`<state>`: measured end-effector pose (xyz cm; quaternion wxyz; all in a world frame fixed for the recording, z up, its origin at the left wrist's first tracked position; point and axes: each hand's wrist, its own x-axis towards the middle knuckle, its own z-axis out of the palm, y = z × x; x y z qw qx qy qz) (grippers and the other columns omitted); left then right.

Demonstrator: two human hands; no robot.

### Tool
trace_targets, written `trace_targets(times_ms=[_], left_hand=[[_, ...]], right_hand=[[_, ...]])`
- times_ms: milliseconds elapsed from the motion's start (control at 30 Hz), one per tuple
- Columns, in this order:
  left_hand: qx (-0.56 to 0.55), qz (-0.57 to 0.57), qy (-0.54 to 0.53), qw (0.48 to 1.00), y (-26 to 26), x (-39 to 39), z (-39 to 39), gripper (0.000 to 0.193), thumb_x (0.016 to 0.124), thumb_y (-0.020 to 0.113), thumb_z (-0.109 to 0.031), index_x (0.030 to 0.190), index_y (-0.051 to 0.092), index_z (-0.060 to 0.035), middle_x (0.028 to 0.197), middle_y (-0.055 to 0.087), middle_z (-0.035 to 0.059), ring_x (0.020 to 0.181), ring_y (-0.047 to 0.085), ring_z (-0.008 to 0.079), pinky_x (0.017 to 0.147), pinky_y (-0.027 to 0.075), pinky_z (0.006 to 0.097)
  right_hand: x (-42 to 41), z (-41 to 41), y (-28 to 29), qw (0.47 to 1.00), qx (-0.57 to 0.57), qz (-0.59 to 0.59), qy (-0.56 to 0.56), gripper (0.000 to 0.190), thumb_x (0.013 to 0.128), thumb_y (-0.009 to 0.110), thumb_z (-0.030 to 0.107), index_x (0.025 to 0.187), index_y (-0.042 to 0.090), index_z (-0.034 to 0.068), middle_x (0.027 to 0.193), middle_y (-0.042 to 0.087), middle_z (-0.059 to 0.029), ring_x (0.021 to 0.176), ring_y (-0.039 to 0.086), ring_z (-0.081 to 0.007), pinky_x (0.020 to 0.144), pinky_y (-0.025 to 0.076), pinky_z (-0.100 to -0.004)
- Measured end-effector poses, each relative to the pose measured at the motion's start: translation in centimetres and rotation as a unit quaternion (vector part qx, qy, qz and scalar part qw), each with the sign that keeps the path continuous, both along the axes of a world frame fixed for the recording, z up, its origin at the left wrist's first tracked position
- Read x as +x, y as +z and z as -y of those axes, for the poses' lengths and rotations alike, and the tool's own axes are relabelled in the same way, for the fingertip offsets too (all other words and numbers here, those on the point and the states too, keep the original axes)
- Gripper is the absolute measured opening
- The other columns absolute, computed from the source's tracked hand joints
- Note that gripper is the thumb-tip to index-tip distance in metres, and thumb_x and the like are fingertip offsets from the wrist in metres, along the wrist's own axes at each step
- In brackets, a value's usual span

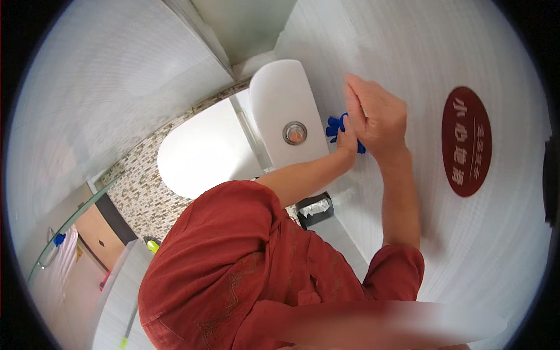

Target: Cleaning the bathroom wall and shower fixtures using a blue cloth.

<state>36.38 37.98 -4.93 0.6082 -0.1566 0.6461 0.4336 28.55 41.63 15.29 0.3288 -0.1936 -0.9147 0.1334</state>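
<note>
My left hand (348, 139) reaches across beside the toilet tank, with its fingers on a crumpled blue cloth (333, 127) against the pale wall panel (428, 65). Part of the cloth is hidden behind my hands. Above and partly overlapping it in view is my right hand (379, 114), curled with thumb against fingers; nothing shows in it. Just left of both hands stands the white toilet tank (282, 94), with a round chrome flush button (294, 133) on top. The white toilet lid (205, 148) is down.
Below my left forearm sits a black waste bin (316, 221) with a white liner. A dark red oval sign (466, 142) bearing writing is on the wall. Mosaic tile (140, 183) covers the floor. A glass panel edge (72, 225) and a hanging white cloth (65, 256) are at left.
</note>
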Motion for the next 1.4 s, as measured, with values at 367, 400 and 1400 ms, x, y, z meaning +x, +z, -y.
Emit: trace_targets(times_ms=[367,400,1400], left_hand=[[0.077,0.071,-0.127,0.986,1.3,2.5,11.4,0.067,0.095,0.043,-0.057,0.125,0.055,0.0016,0.124,0.058,0.0210,0.112,0.058,0.0317,0.099,0.043,0.0421],[0.085,0.074,-0.139,0.984,1.3,2.6,12.1,0.067,0.095,0.043,-0.057,0.124,0.055,0.0014,0.124,0.059,0.0208,0.111,0.059,0.0314,0.098,0.043,0.0421],[0.405,-0.013,-0.286,0.868,14.5,3.4,25.0,0.067,0.096,0.040,-0.063,0.105,0.063,-0.0011,0.094,0.062,0.0092,0.087,0.057,0.0176,0.080,0.046,0.0319]], right_hand=[[9.0,13.6,-4.0,0.978,-0.149,0.090,-0.111,0.016,0.083,0.067,0.001,0.098,0.069,0.004,0.074,0.065,-0.0078,0.059,0.061,-0.0236,0.074,0.051,-0.0398],[10.1,14.9,-4.7,0.975,-0.148,0.109,-0.125,0.015,0.083,0.066,0.002,0.098,0.069,0.004,0.073,0.065,-0.0067,0.061,0.061,-0.0234,0.084,0.051,-0.0457],[23.3,32.4,-2.0,0.882,-0.301,-0.141,-0.333,0.057,0.086,0.068,0.022,0.135,0.049,-0.001,0.121,0.062,-0.0172,0.106,0.062,-0.0254,0.093,0.048,-0.0364]])
